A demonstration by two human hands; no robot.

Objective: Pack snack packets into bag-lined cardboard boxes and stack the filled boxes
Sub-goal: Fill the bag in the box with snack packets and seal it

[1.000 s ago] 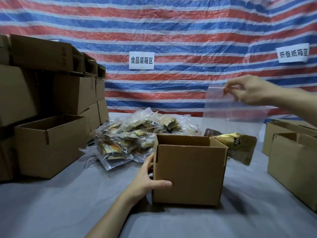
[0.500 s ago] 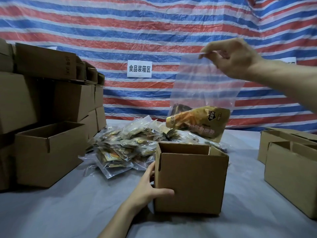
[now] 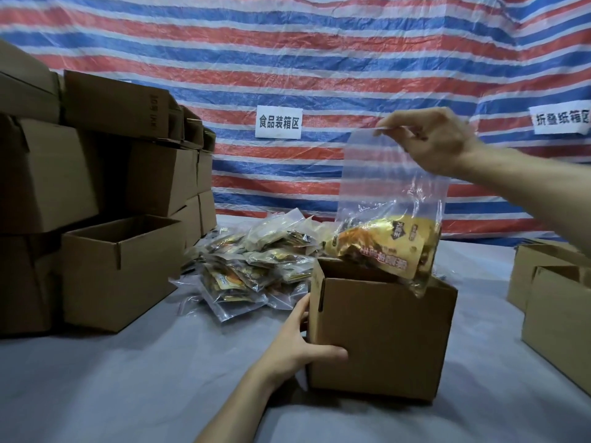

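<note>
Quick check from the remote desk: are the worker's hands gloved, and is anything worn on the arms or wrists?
No gloves: the left hand and the right hand are both bare. The left forearm and right forearm are uncovered as far as the frame shows, with no sleeve edge in view. No watch, bracelet or ring is visible.

Brown cardboard box, gold snack packet, red-white-blue striped tarp, grey tabletop.

matt cardboard box, glossy clear plastic bag
</note>
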